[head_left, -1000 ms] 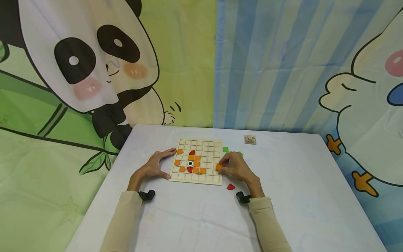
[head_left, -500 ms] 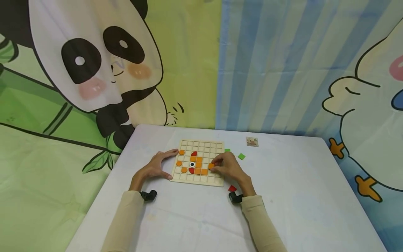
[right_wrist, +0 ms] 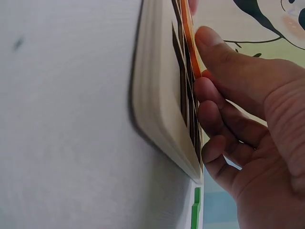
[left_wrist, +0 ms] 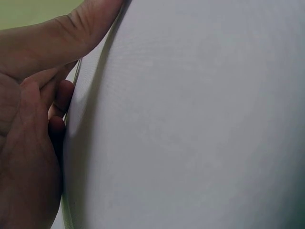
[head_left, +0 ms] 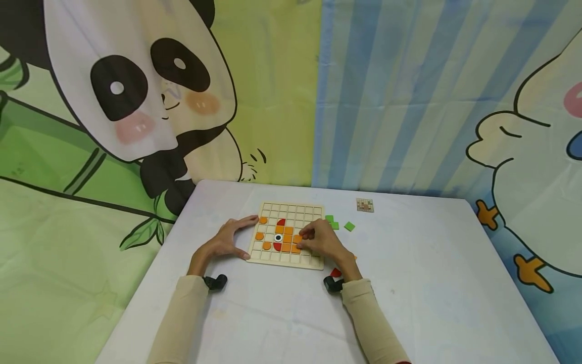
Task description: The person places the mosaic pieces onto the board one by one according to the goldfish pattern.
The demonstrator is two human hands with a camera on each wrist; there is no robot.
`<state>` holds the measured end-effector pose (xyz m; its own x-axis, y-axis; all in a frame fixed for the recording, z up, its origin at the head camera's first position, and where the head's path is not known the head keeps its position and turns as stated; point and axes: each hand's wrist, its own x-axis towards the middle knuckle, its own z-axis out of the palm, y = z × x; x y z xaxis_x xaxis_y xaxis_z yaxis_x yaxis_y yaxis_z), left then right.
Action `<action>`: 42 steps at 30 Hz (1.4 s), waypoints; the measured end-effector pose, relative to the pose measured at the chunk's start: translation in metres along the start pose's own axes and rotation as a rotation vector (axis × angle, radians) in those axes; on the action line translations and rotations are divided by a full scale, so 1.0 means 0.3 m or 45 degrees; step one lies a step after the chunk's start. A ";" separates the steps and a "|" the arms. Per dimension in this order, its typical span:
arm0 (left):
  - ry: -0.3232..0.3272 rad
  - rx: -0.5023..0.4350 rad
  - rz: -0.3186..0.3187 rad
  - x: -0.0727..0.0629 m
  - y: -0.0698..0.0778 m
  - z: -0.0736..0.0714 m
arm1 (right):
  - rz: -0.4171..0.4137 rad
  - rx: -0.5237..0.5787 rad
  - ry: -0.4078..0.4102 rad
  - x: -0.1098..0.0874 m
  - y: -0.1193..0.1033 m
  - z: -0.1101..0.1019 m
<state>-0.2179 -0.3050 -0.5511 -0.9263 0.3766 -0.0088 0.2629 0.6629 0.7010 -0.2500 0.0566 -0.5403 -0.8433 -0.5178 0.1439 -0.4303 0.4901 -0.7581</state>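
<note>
A pale wooden grid board (head_left: 268,257) lies on the white table. On it are three orange discs in the left columns, several orange squares in the middle, a white eye tile (head_left: 278,238) and two red quarter-round pieces (head_left: 281,222). My left hand (head_left: 225,239) rests at the board's left side, thumb at the near corner and fingers stretched to the upper edge. My right hand (head_left: 324,239) pinches an orange square tile (head_left: 297,238) over the board, just right of the orange group. In the right wrist view, the thumb (right_wrist: 212,40) is close to orange tiles at board level.
Several green squares (head_left: 349,226) lie right of the board. A red piece (head_left: 335,273) sits by my right wrist, with a bit of orange (head_left: 355,258) showing behind it. Farther back is a small patterned card (head_left: 365,205). A printed curtain (head_left: 273,101) hangs behind the table.
My right hand has moved left across the board with the orange square tile, from its right edge to the orange group. My left hand stays at the board's left side.
</note>
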 end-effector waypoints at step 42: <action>-0.002 0.016 -0.028 0.008 -0.002 0.006 | 0.168 -0.063 -0.202 -0.158 0.074 -0.316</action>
<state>-0.2199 -0.3032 -0.5529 -0.9314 0.3630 -0.0257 0.2456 0.6792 0.6917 -0.2500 0.1587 -0.5036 -0.8338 -0.5488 -0.0599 -0.3379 0.5931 -0.7308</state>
